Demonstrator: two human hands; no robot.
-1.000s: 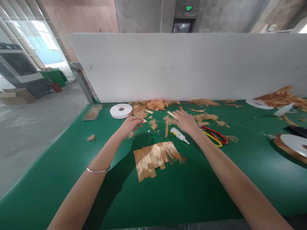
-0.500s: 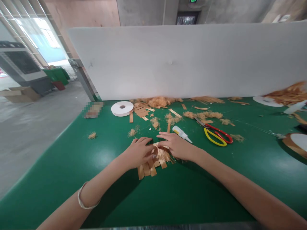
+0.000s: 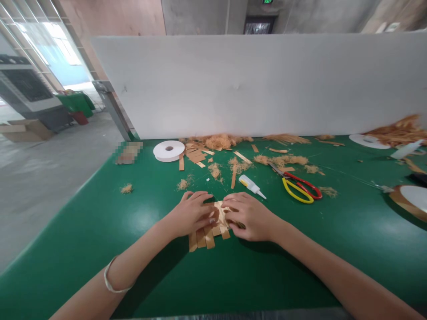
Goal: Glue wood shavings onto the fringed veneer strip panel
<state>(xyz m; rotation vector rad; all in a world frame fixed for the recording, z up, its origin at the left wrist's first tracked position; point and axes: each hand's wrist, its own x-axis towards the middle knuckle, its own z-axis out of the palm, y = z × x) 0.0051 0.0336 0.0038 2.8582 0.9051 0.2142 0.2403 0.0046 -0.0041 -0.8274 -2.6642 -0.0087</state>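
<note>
A small woven piece of tan ribbon strips [image 3: 209,235] lies on the green tabletop in front of me, its loose ends fanned toward me. My left hand [image 3: 191,214] grips its left side, fingers bent over the top, a ring on one finger. At the right side of the piece, my right hand [image 3: 250,216] has its fingers curled down onto the strips, covering that edge. Both sets of fingertips are close together, and part of the weave is hidden beneath them. Just beyond my right hand is a white glue bottle [image 3: 251,185] lying on its side.
Scissors [image 3: 298,183] with red and yellow handles lie to the right. A white ribbon roll [image 3: 169,151], frayed tan fibres [image 3: 220,141] and cut strips [image 3: 195,154] are scattered along a white upright panel [image 3: 233,84]. Another roll [image 3: 413,198] sits at the right edge.
My right hand has drawn nearer to me and curled its fingers over the right side of the woven piece. The left hand stays at its side.
</note>
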